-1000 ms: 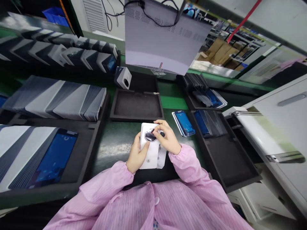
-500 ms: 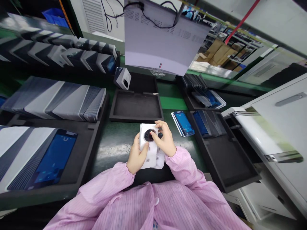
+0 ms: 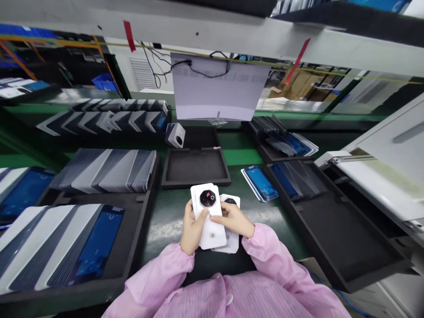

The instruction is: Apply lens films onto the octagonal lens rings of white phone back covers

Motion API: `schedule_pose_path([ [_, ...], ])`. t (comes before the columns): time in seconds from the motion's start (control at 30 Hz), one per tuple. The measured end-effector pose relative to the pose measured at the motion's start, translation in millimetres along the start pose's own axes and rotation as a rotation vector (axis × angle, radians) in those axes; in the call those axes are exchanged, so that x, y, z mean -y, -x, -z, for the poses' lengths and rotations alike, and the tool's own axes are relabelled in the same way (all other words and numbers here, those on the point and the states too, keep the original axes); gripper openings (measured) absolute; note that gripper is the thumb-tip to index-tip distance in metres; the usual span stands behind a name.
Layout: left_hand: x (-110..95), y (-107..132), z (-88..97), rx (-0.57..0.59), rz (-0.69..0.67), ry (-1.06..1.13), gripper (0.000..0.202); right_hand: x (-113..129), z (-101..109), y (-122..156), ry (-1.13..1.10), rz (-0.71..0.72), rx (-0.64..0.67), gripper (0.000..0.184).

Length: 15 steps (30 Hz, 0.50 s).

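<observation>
My left hand (image 3: 191, 225) grips the left edge of a white phone back cover (image 3: 209, 216) with a dark round camera ring near its top. A second white back cover (image 3: 232, 240) lies under it, shifted to the right. My right hand (image 3: 236, 219) rests over that second cover, fingers curled and pinched at the middle of the upper cover. Both sleeves are pink. The covers are held just above the green bench (image 3: 165, 212).
An empty black foam tray (image 3: 195, 165) sits just beyond the hands, with a small white camera (image 3: 175, 134) behind it. Trays of stacked panels (image 3: 109, 163) fill the left. Blue-filmed screens (image 3: 260, 182) and a long black tray (image 3: 334, 229) lie right. A white machine (image 3: 380, 176) stands far right.
The camera view has tilted up, showing more of the shelves. The two covers have slid apart, the lower one now showing on the right. My right hand moved down from the camera ring.
</observation>
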<state>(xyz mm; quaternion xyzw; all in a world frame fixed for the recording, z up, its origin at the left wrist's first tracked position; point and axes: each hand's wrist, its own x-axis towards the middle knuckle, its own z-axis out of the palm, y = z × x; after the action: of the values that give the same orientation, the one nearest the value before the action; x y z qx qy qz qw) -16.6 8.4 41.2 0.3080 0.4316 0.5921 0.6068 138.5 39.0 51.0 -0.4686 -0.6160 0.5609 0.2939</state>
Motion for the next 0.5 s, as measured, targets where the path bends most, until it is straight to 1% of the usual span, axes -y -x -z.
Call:
schedule_pose_path([
  [0.1, 0, -2, 3.0, -0.002, 0.026, 0.031, 0.049, 6, 2, -7, -0.104, -0.006, 0.002, 0.034],
  [0.2, -3, -5, 4.7, -0.037, 0.017, 0.062, 0.049, 17, 12, -20, -0.162, -0.012, -0.014, 0.033],
  [0.23, -5, -5, 5.1, -0.057, 0.017, 0.078, 0.050, 21, 19, -26, -0.178, -0.001, -0.056, 0.032],
  [0.27, -8, -6, 5.6, -0.075, 0.023, 0.098, 0.051, 27, 27, -34, -0.194, 0.035, -0.124, 0.032],
  [0.33, -14, -6, 6.8, -0.101, 0.045, 0.132, 0.053, 42, 49, -58, -0.200, 0.188, -0.309, 0.029],
  [0.37, -17, -6, 7.3, -0.105, 0.055, 0.144, 0.054, 52, 61, -74, -0.168, 0.290, -0.397, 0.027],
  [0.4, -20, -5, 7.8, -0.105, 0.063, 0.154, 0.054, 63, 74, -93, -0.092, 0.383, -0.447, 0.024],
  [0.43, -23, -4, 8.2, -0.099, 0.069, 0.164, 0.055, 75, 85, -115, 0.049, 0.443, -0.469, 0.021],
  [0.47, -25, -3, 8.3, -0.091, 0.073, 0.174, 0.055, 87, 94, -138, 0.247, 0.463, -0.468, 0.017],
  [0.5, -27, -1, 8.3, -0.081, 0.077, 0.185, 0.055, 99, 102, -162, 0.442, 0.466, -0.469, 0.017],
])
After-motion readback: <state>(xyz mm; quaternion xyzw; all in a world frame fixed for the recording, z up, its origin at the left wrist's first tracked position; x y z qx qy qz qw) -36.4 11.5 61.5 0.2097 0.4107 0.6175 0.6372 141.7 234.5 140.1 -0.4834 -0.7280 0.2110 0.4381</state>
